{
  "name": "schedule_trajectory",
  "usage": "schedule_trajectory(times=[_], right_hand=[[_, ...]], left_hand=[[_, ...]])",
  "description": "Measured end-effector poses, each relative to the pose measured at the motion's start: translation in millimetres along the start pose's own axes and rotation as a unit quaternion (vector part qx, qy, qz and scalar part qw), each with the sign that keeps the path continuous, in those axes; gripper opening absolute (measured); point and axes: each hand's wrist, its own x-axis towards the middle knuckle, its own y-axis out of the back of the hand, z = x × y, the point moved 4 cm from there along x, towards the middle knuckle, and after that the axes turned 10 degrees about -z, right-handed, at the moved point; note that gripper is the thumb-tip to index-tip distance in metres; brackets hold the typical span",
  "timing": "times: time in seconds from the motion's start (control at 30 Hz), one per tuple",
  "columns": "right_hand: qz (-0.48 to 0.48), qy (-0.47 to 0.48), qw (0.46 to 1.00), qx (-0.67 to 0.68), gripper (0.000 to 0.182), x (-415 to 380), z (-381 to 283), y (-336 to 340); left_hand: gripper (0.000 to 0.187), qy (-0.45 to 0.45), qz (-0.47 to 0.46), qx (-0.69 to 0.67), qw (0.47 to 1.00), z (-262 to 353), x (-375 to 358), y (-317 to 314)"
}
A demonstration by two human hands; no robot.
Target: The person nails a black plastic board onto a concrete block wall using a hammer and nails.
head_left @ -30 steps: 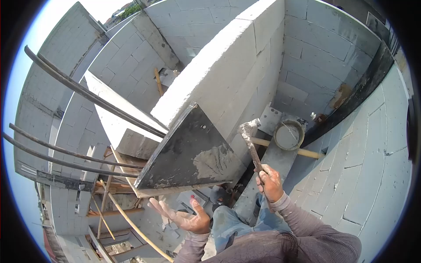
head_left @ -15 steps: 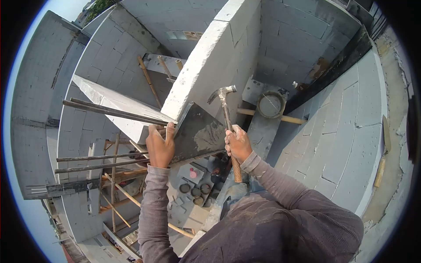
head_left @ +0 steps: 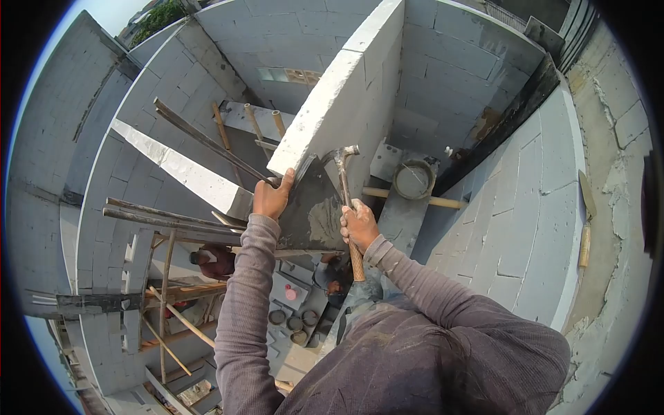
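My right hand (head_left: 360,225) is wrapped round the handle of a claw hammer (head_left: 343,173), whose metal head points up beside a dark grey board (head_left: 311,200) with a patch of mortar. My left hand (head_left: 271,200) grips dark rebar (head_left: 207,138) at its near end, by the board's left edge and the lower end of the white block wall (head_left: 325,90). The fingers partly hide the rebar's end. More dark bars (head_left: 166,221) run to the left below that hand.
A round mortar bucket (head_left: 413,179) stands on a plank crossed by a bamboo pole (head_left: 446,202). A trowel (head_left: 586,207) lies on the right wall top. Below are two people, one in dark red (head_left: 216,263), and several buckets (head_left: 294,323).
The view has shifted. The upper bars by my left hand now slope more steeply up to the left, and that hand sits closer to the wall end. A person in dark red has come into view.
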Motion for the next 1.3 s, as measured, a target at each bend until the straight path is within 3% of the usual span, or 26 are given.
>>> schedule_trajectory(times=[0.2,0.37,0.6,1.3], right_hand=[[0.055,0.039,0.998,0.006,0.017,-2.3,22.8,-25.2],[0.011,0.03,0.998,-0.054,0.017,0.0,3.2,10.4],[-0.071,-0.026,0.993,-0.096,0.016,5.6,-18.5,34.5],[-0.081,-0.136,0.984,-0.077,0.011,1.2,-56.8,36.1]], left_hand=[[0.074,-0.039,0.018,0.047,0.998,2.2,-1.6,-5.0],[0.072,-0.041,0.025,0.064,0.997,4.6,-3.6,-5.0],[0.063,-0.033,0.046,0.086,0.995,6.6,-4.8,-4.4],[0.078,0.014,0.047,0.103,0.993,3.5,-4.6,-6.0]])
